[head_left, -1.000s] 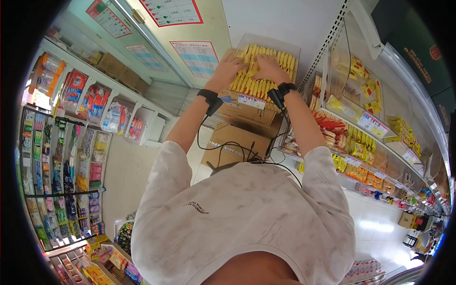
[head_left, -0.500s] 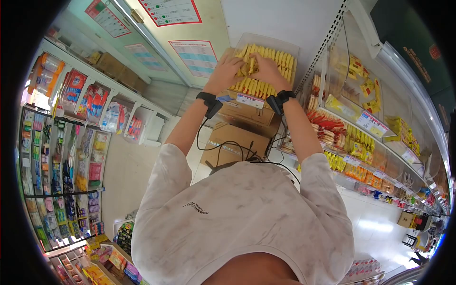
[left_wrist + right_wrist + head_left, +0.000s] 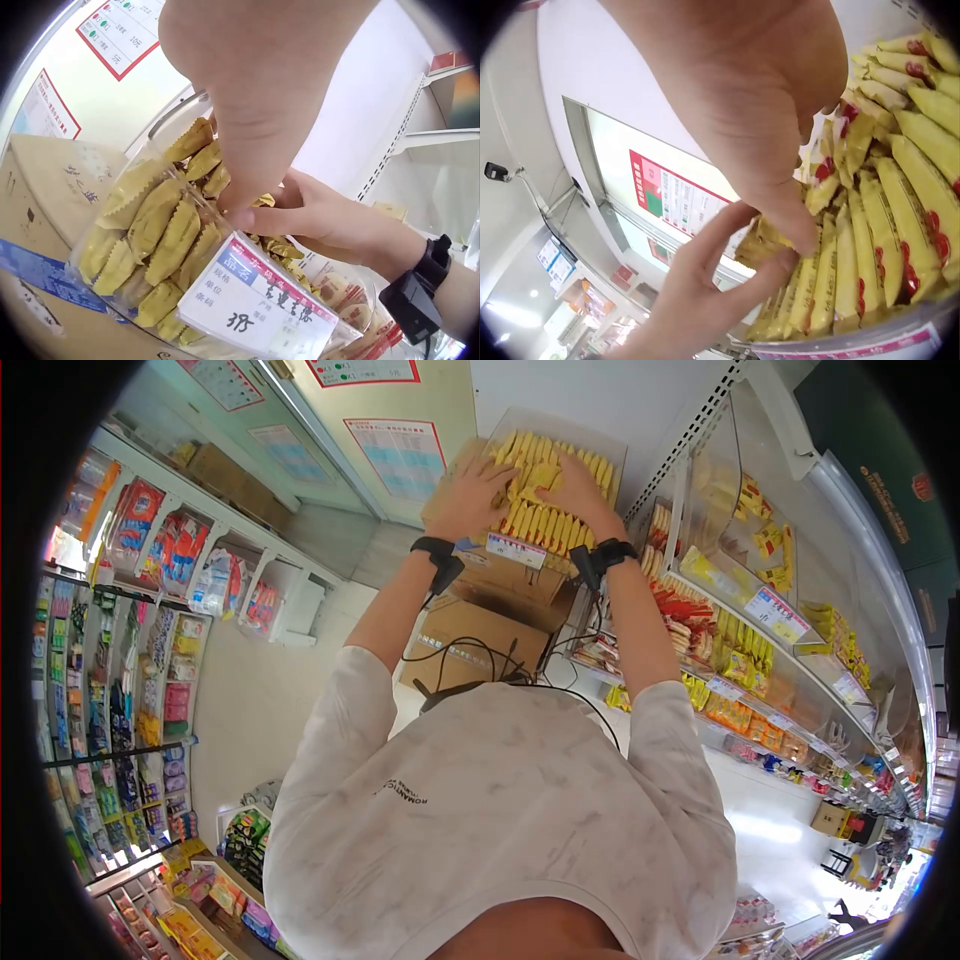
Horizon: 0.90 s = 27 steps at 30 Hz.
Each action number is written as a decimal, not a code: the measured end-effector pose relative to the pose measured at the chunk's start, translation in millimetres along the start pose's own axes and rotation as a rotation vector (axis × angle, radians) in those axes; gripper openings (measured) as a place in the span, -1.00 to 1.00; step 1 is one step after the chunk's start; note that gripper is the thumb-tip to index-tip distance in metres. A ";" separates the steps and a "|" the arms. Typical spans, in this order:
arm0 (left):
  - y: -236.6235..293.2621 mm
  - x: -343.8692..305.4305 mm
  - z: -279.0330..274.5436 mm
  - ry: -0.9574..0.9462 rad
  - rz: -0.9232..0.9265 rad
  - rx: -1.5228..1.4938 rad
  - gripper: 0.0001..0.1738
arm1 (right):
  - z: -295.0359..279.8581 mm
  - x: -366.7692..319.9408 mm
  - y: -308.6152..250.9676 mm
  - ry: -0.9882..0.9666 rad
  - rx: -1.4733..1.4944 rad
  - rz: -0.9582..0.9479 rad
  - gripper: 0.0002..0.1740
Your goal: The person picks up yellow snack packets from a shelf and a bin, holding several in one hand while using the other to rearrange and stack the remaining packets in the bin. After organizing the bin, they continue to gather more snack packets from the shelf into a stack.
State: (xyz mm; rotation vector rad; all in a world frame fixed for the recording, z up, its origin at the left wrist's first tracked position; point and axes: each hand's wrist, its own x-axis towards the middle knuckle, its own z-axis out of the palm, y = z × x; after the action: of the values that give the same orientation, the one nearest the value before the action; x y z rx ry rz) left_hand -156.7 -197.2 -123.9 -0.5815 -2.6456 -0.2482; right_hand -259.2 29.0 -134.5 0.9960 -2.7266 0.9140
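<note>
Yellow packets (image 3: pixel 540 520) (image 3: pixel 877 232) stand in tight rows in a clear bin (image 3: pixel 615 455) with a price label (image 3: pixel 515 550) (image 3: pixel 255 300) on its front. The left hand (image 3: pixel 470 500) (image 3: pixel 705 277) is at the bin's left side, thumb and index finger bent round packets in the right wrist view. The right hand (image 3: pixel 585 495) (image 3: pixel 330 221) lies over the middle and back packets, thumb spread from the fingers. Its thumb touches packet tops in the right wrist view; most of its fingers are hidden there. Some packets between the hands lie askew.
Cardboard boxes (image 3: pixel 475 640) are under and beside the bin, with black cables (image 3: pixel 470 650) in front. Shelves of snack packets (image 3: pixel 740 650) run along the right. Racks of goods (image 3: pixel 110 690) line the left, and a wall notice (image 3: pixel 400 455) hangs behind.
The head view has shifted, so bin and shelves sit slightly further left and higher. Both hands remain on the packets; the right thumb and fingers are further apart than half a second ago.
</note>
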 end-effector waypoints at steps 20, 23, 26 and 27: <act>-3.7 -0.6 23.0 0.147 -0.007 0.019 -0.40 | 29.0 -12.0 -29.1 0.227 0.092 -0.108 -0.22; -4.7 -0.7 20.6 0.141 0.038 0.059 -0.38 | 29.0 -12.5 -42.9 0.259 0.106 -0.069 -0.15; -10.0 -1.8 25.0 0.148 0.039 0.068 -0.37 | 15.2 -15.8 -42.6 -0.017 0.378 -0.002 -0.16; -10.2 -2.2 27.1 0.151 0.029 0.061 -0.38 | 16.3 -17.2 -31.7 0.045 0.338 -0.023 -0.20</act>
State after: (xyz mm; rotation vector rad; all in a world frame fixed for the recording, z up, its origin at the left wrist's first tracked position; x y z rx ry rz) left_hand -169.1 -200.2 -150.0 -0.5586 -2.4878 -0.1945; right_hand -224.5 10.1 -136.7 1.0380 -2.5685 1.4074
